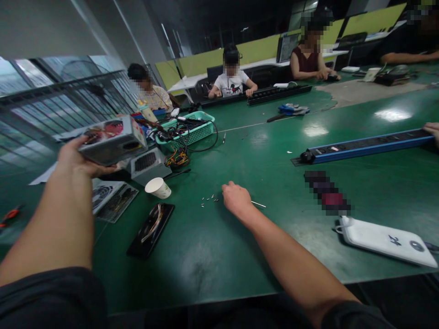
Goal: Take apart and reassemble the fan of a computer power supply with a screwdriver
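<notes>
My left hand [76, 160] is raised above the table's left side, gripping a grey metal power supply box [113, 138] from below. My right hand [236, 199] rests on the green table [260, 237] with fingers curled, holding a thin metal tool whose tip [259, 204] pokes out to the right. Several small screws [210, 200] lie just left of that hand. A white paper cup [158, 188] lies on its side nearby.
A second power supply [148, 163] with coloured wires, a fan cover [109, 197], a black plate [151, 228], a green basket [192, 128], a blue power strip [366, 147] and a white device [387, 240] lie around. Several people sit at the far side.
</notes>
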A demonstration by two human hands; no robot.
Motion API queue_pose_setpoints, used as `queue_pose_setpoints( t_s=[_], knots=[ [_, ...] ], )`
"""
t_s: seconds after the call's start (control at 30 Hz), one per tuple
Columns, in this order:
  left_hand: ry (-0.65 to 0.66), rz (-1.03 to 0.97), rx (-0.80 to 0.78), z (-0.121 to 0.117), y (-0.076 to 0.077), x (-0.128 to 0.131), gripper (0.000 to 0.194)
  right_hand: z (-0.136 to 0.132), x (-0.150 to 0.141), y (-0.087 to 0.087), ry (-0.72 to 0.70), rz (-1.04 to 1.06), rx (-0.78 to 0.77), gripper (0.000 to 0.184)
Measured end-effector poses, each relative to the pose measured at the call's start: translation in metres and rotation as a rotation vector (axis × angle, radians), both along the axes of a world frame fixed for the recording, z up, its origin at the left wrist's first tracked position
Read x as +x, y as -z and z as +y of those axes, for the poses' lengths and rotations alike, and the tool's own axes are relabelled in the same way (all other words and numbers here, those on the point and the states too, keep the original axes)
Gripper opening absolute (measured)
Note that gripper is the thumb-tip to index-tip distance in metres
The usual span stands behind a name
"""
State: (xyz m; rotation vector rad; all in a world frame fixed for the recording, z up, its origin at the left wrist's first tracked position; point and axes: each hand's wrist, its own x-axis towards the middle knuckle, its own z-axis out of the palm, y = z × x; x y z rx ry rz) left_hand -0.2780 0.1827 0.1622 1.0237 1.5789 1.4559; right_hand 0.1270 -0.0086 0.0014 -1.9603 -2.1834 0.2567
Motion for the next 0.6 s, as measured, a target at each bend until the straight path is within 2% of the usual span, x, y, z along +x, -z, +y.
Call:
queue_pose_setpoints(
  t_s=[0.07, 0.2, 0.37, 0.53, 0.6],
  knots=[
    [-0.034, -0.162, 0.037, -0.005, -0.014, 0.008, 0.038, 0.000, 0.001, -0.003, 0.016, 0.006, 0.017, 0.031],
    [-0.005, -0.206, 0.107, -0.014, -0.034, 0.032, 0.044, -0.002, 0.006, -0.016, 0.048, 0.022, 0.075, 0.030],
    [0.092, -0.277, 0.152, -0.030, -0.041, 0.079, 0.041, -0.004, 0.014, -0.030, 0.076, 0.062, 0.138, 0.034],
    [0.174, -0.369, 0.155, -0.030, -0.049, 0.115, 0.041, -0.004, 0.021, -0.032, 0.105, 0.116, 0.159, 0.032],
    [0.195, -0.312, 0.203, -0.028, -0.056, 0.124, 0.043, -0.004, 0.023, -0.031, 0.111, 0.146, 0.158, 0.031]
  ],
)
